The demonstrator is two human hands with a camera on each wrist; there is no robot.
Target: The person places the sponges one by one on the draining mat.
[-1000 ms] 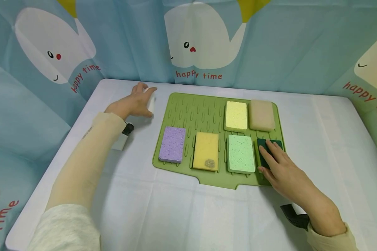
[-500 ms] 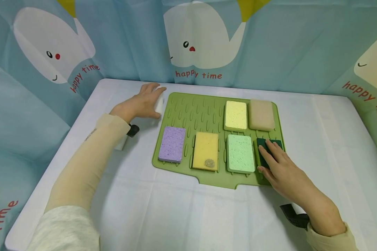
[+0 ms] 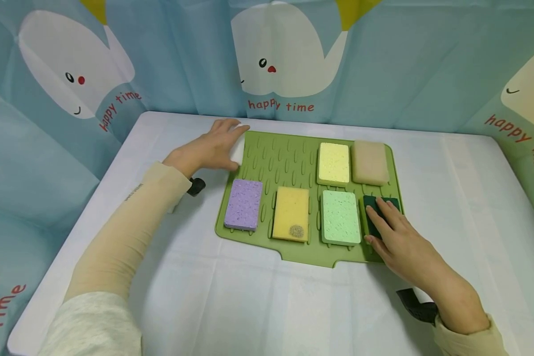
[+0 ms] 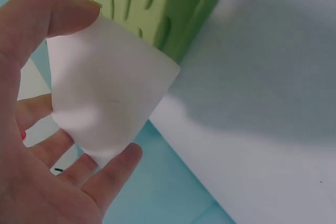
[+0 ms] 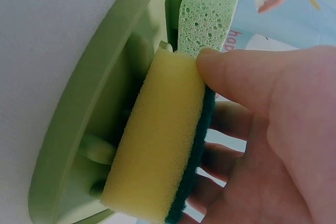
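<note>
My left hand holds a white sponge at the left rim of the green ridged mat, thumb on one side and fingers on the other. In the head view the hand hides much of that sponge. My right hand rests on a yellow scrub sponge with a dark green scouring face, at the mat's right front. Its fingers lie across the dark face, and the thumb touches an edge.
Along the mat's front lie a purple sponge, a yellow sponge and a mint green sponge. Behind them sit a pale yellow sponge and a beige sponge. A patterned blue curtain hangs beyond the white table.
My left hand has carried the white sponge rightward across the table to the mat's left edge. The right hand stays on the scrub sponge.
</note>
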